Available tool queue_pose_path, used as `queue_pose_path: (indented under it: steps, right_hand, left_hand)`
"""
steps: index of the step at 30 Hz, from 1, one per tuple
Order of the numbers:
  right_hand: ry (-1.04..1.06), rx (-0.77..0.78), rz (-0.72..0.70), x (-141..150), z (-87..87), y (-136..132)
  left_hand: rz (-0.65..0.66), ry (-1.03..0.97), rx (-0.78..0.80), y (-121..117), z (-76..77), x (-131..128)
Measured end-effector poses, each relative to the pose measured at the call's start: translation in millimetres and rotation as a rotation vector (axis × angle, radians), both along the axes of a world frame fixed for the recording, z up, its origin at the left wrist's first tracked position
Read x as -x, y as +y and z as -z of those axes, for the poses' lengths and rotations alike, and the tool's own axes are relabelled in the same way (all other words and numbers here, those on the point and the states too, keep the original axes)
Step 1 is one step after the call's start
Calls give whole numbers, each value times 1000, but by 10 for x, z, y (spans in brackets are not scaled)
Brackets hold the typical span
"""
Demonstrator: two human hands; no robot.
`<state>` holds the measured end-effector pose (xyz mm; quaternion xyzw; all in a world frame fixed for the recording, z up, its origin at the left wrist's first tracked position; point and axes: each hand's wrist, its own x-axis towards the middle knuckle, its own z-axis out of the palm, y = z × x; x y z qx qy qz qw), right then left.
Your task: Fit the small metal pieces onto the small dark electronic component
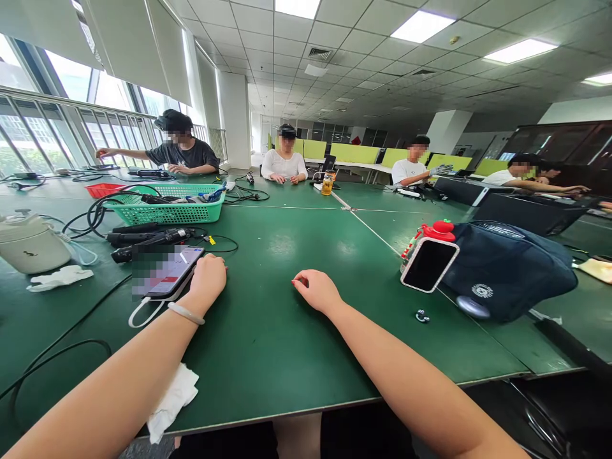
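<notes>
My left hand (206, 278) rests on the green table (287, 344), fingers curled, its knuckles touching the right edge of a smartphone (168, 271) that lies on a white power bank with a white cable. A pale bracelet (185, 313) circles that wrist. My right hand (316, 289) lies on the table near the middle, fingers curled under into a loose fist with nothing visible in it. A second phone (429, 264) leans against a dark blue bag (507, 268) to the right.
A green basket (167, 207) of cables, black devices (148, 239), a white pot (31, 245), a white glove (60, 277) and crumpled tissue (172, 398) lie left. Black cables trail across the left side. Several other people sit along the far edge.
</notes>
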<state>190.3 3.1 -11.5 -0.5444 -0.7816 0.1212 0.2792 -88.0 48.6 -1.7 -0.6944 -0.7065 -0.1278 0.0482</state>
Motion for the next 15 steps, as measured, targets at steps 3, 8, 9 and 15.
queue_pose_path:
  steps: [3,8,9,15]
  right_hand:
    - [7,3,-6,-6,13,8]
    - [29,25,-58,-5,37,23]
    - [28,36,-79,0,42,28]
    - [-21,58,-168,53,60,57]
  left_hand:
    - [-20,5,35,-6,32,-38]
    - [4,-42,99,-71,78,-170]
    - [23,-54,110,-92,77,-219]
    - [403,-277,192,-383,27,-720]
